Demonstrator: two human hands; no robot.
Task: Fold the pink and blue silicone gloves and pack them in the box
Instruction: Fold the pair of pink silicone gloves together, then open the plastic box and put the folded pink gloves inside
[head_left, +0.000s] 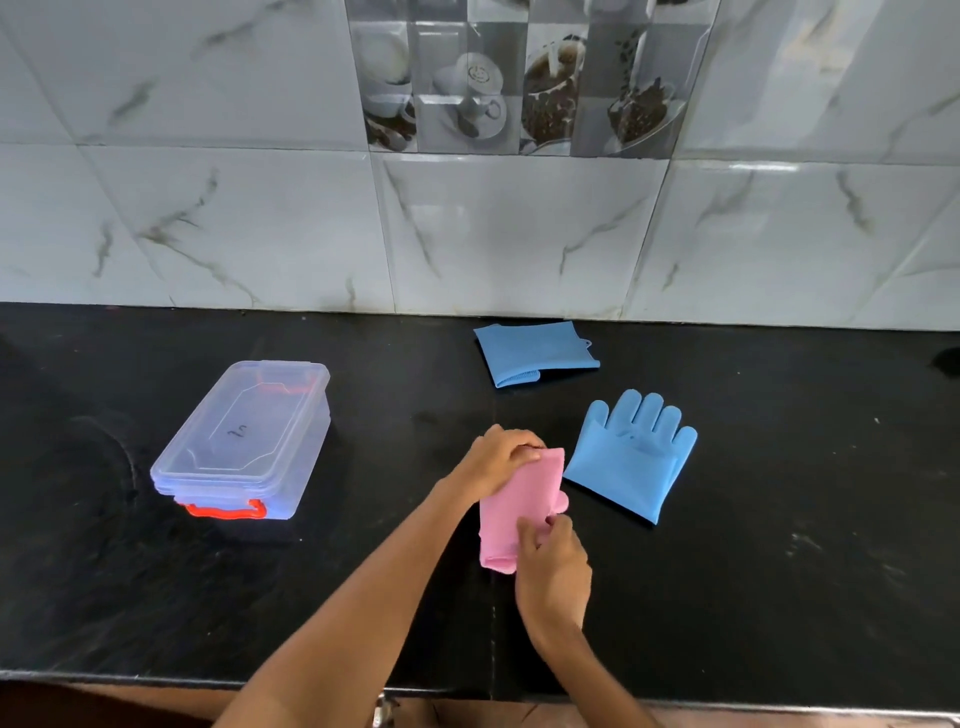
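Observation:
A pink silicone glove (511, 512), folded over, lies in the middle of the black counter. My left hand (498, 457) grips its far end and my right hand (553, 566) pinches its near right edge. Just to the right, a blue glove (631, 457) lies flat with its fingers spread toward the wall. A second blue glove (535, 351) sits folded near the wall. The clear plastic box (244, 441) with a red latch stands at the left with its lid on.
The black stone counter (779, 545) runs the full width, backed by a marble-look tiled wall (260, 223). Its front edge (156, 678) lies close to me. A dark object (948, 361) shows at the far right edge.

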